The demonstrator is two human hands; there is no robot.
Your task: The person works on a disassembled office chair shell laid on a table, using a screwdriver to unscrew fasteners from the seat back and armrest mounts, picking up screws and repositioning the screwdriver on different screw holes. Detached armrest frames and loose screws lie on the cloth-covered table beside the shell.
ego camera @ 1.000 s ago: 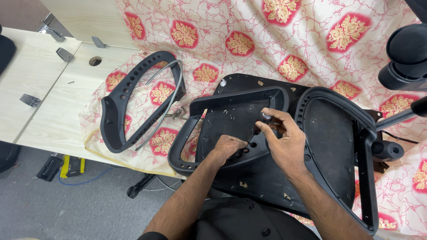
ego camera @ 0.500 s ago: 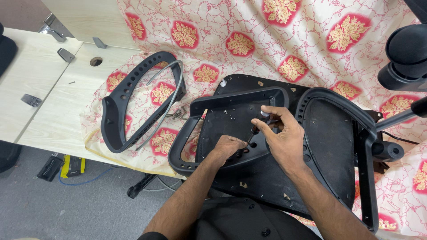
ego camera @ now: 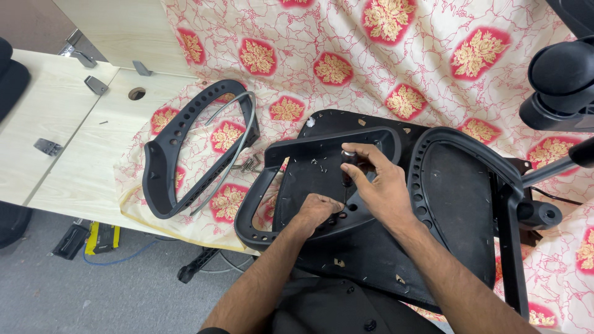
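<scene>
Right hand [ego camera: 380, 185] raised its screwdriver [ego camera: 348, 170] above chair frame [ego camera: 322, 185].

Upright screwdriver [ego camera: 348, 170] on black frame [ego camera: 322, 185]

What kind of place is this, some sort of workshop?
Probably an office or furniture workroom used for putting chairs together. Pale wooden desks are draped with a flowered cloth, black chair parts lie on it, and the right hand holds a screwdriver.
</scene>
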